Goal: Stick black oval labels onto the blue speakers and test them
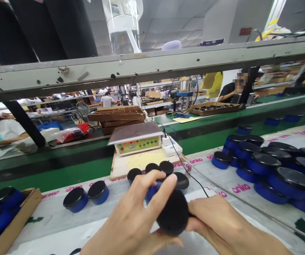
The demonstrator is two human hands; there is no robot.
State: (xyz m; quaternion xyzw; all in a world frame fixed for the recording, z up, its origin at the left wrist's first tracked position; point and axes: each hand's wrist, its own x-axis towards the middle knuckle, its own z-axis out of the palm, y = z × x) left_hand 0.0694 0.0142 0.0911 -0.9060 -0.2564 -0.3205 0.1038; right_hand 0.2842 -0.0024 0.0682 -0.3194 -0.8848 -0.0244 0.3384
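My left hand (133,209) grips a round, puck-shaped device (174,214) with a flat black face and a blue body, tilted so the black face points toward me. Pressed against the device's right side, my right hand (218,219) has its fingers pinched together. A small dark piece shows between those fingers and the device, too little of it to name. Just beyond my hands stand several more blue-and-black round devices (166,166). A thin black cable (180,157) runs from the test box (139,141) down toward my right hand, where its end is hidden.
Many round devices (264,163) are stacked at the right. Two more (98,191) stand at left, near a cardboard box (22,219) holding others. A grey cable (237,198) crosses the bench. Overhead runs a shelf beam (152,65); beyond the green conveyor (88,177), people work.
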